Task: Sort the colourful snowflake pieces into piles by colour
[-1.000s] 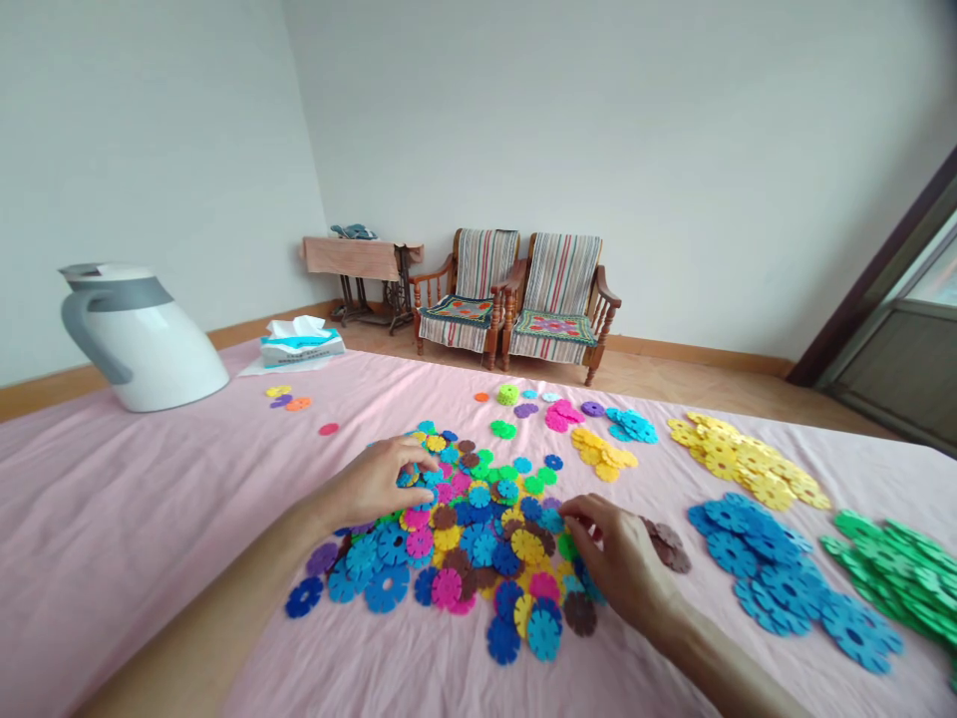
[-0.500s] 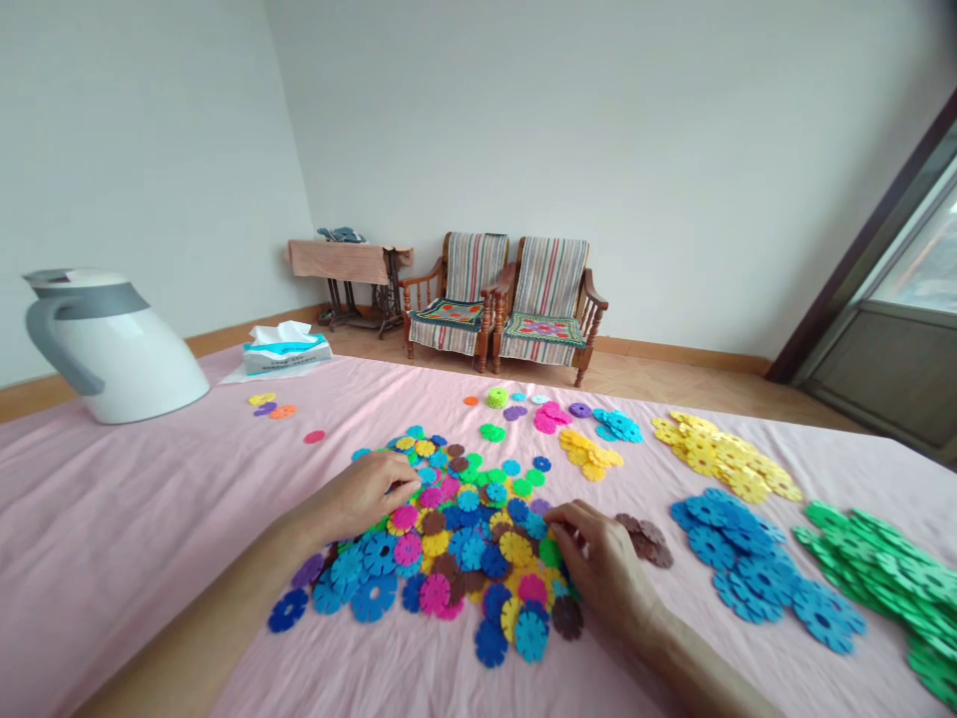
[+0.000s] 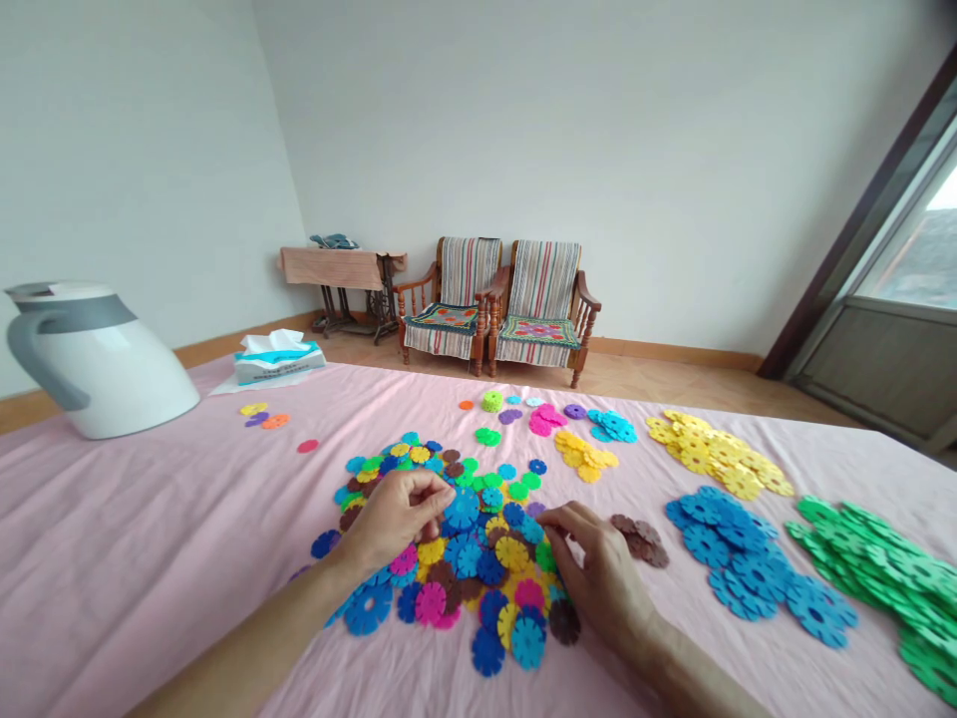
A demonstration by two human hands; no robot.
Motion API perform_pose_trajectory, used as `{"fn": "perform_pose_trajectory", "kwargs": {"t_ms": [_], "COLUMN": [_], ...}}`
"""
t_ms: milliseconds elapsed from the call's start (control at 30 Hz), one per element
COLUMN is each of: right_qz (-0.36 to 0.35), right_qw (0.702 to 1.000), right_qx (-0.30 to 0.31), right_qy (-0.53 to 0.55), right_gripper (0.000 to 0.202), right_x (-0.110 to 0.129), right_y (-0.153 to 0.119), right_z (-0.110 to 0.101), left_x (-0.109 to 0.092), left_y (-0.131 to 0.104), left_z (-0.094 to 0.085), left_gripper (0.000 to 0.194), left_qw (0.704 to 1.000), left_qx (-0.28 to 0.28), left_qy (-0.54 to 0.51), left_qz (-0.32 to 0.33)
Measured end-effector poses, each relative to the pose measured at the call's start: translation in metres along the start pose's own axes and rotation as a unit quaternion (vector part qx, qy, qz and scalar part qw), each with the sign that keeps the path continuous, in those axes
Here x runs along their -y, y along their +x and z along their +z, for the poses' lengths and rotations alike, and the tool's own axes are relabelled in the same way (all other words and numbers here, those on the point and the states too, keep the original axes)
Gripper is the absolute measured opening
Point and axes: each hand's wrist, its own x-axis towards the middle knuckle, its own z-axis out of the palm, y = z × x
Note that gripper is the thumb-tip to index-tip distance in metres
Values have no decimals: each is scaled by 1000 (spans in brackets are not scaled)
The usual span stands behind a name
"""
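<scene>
A mixed pile of flower-shaped plastic discs (image 3: 468,555) in blue, yellow, pink, brown, green and purple lies spread on the pink cloth. Over the middle of it, my left hand (image 3: 408,509) pinches a larger blue disc (image 3: 462,509) between thumb and fingers. My right hand (image 3: 594,553) rests at the pile's right edge, fingers bent and thumb apart, beside a green disc (image 3: 545,556). Nothing shows in its grasp. Just past its knuckles sits a small brown group of discs (image 3: 641,540).
Sorted heaps lie to the right: blue discs (image 3: 748,563), green discs (image 3: 882,578), yellow discs (image 3: 718,454). Smaller pink discs (image 3: 547,420) and orange-yellow discs (image 3: 585,457) are farther back. A white jug (image 3: 124,369) and a tissue box (image 3: 279,364) stand at left.
My left hand has moved right and nearer across the pile, and a larger blue disc now shows at its fingertips. The right hand stays almost where it was. The view has shifted slightly.
</scene>
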Motion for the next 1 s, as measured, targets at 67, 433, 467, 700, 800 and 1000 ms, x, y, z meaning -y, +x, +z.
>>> {"fn": "perform_pose_trajectory", "kwargs": {"t_ms": [67,433,467,700,800,1000], "right_qz": [-5,94,99,96,127,197], "right_qw": [1000,971,969,993,987,945], "right_qx": [-8,48,52,-46,-89,-106], "right_qy": [17,213,219,60,-38,-238], "right_gripper": [23,21,20,18,25,25], "right_x": [6,39,39,-4,-47,-117], "right_y": [0,-5,-5,15,27,23], "right_z": [1,7,8,-28,-66,-133], "left_x": [-8,-26,-26,-18,-15,-14], "left_y": [-6,-26,-26,-20,-15,-14], "left_z": [7,32,33,22,17,18], "left_gripper": [31,26,25,26,28,30], "left_qw": [999,989,989,998,998,998], "left_qx": [21,121,123,22,-4,-18], "left_qy": [-41,-76,-75,-17,-29,-30], "left_qz": [-14,-40,-34,55,55,48]}}
